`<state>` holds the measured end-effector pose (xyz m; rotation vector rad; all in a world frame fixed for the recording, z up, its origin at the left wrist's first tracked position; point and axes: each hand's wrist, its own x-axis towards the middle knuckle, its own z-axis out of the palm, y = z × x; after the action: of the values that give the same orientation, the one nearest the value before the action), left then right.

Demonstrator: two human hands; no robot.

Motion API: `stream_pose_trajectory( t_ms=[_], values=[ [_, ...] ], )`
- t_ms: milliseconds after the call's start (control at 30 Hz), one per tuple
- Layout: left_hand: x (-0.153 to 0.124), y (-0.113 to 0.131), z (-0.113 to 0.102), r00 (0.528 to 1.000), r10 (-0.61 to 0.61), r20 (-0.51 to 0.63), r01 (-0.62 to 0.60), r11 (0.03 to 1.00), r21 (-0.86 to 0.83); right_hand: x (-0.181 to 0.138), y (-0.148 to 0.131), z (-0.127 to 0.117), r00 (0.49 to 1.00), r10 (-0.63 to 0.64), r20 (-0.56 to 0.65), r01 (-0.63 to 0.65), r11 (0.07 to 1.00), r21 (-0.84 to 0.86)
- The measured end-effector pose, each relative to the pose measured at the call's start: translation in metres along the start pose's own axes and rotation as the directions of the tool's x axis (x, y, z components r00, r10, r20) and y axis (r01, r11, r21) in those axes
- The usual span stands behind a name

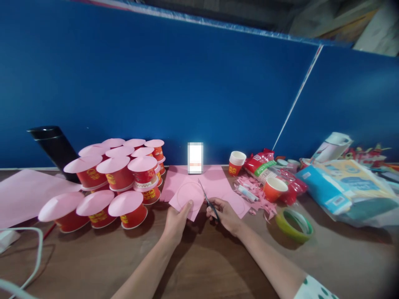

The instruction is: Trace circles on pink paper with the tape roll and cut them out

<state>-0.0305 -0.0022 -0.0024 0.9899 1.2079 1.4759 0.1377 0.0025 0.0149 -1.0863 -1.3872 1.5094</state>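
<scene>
My left hand [176, 221] pinches the near edge of a pink paper piece [187, 198] with a circle drawn on it, holding it just above the brown table [199, 257]. My right hand [225, 215] grips small dark scissors [208, 200]; their blades point up and left and meet the right edge of the paper. More pink sheets [215, 182] lie flat beneath and behind the paper.
Several upturned red paper cups topped with pink discs [118, 178] crowd the left. A black flask [56, 149] and a large pink sheet [25, 195] lie further left. Right side: stacked cups [237, 162], pink scraps [258, 197], an open cup [274, 189], a tape roll [294, 224], packets [339, 187].
</scene>
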Motion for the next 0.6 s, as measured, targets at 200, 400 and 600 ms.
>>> stream_pose_trajectory(
  t_ms=[200, 400, 600],
  values=[
    [0.0004, -0.0017, -0.0007, 0.999, -0.043, 0.010, 0.043, 0.999, -0.016, 0.0012, 0.0019, -0.0009, 1.000, -0.008, 0.014, 0.008, 1.000, 0.014],
    [0.0009, 0.0003, -0.0011, 1.000, 0.006, 0.022, -0.005, 1.000, -0.015, 0.0008, 0.0013, 0.0004, 1.000, 0.005, 0.000, -0.005, 1.000, 0.014],
    [0.0011, -0.0015, -0.0023, 0.999, -0.030, 0.015, 0.029, 0.998, 0.061, 0.0010, 0.0015, 0.0000, 1.000, -0.014, 0.002, 0.014, 1.000, 0.004]
  ],
)
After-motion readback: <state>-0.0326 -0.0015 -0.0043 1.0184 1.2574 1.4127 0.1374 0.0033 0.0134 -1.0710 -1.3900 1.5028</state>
